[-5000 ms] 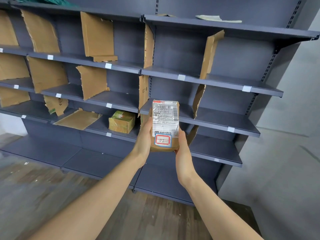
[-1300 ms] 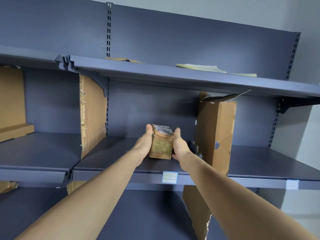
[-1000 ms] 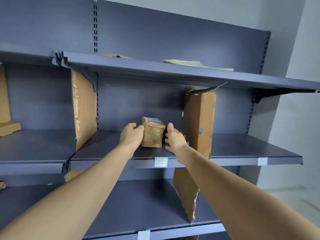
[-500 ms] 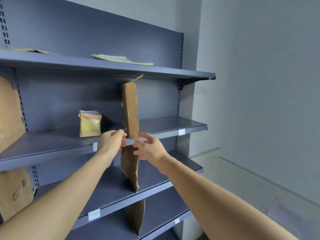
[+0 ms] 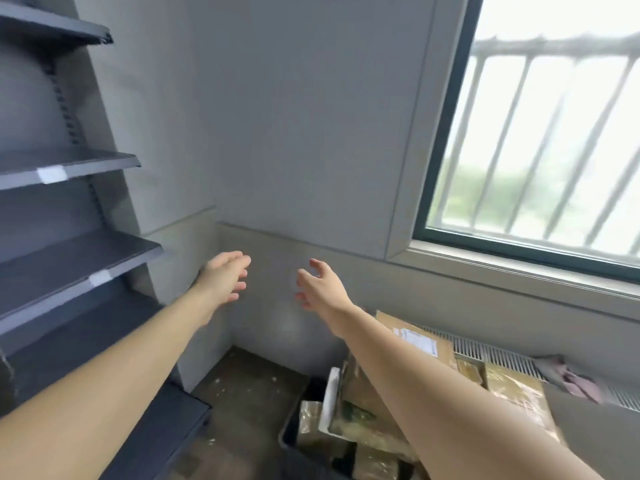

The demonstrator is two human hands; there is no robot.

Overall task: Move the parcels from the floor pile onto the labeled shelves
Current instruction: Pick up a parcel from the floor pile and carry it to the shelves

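Both arms reach forward at chest height in front of a grey wall. My left hand (image 5: 227,280) and my right hand (image 5: 320,284) are empty, fingers spread, about a hand's width apart. Below my right arm lies the pile of parcels (image 5: 367,417): brown taped boxes and one flat cardboard parcel (image 5: 415,336) with a white label, partly hidden by my forearm. The dark grey shelves (image 5: 69,258) with white labels on their front edges stand at the left; the parcel I placed is out of view.
A barred window (image 5: 540,133) fills the upper right, with a sill and a radiator grille (image 5: 498,356) below it. A pink cloth (image 5: 571,379) lies on the grille. A dark bin (image 5: 294,441) holds some parcels. Bare floor (image 5: 242,386) lies between shelves and pile.
I set the small taped parcel on the shelf and let go. My view has swung right from the shelves to the corner and window, and both empty hands moved with it.
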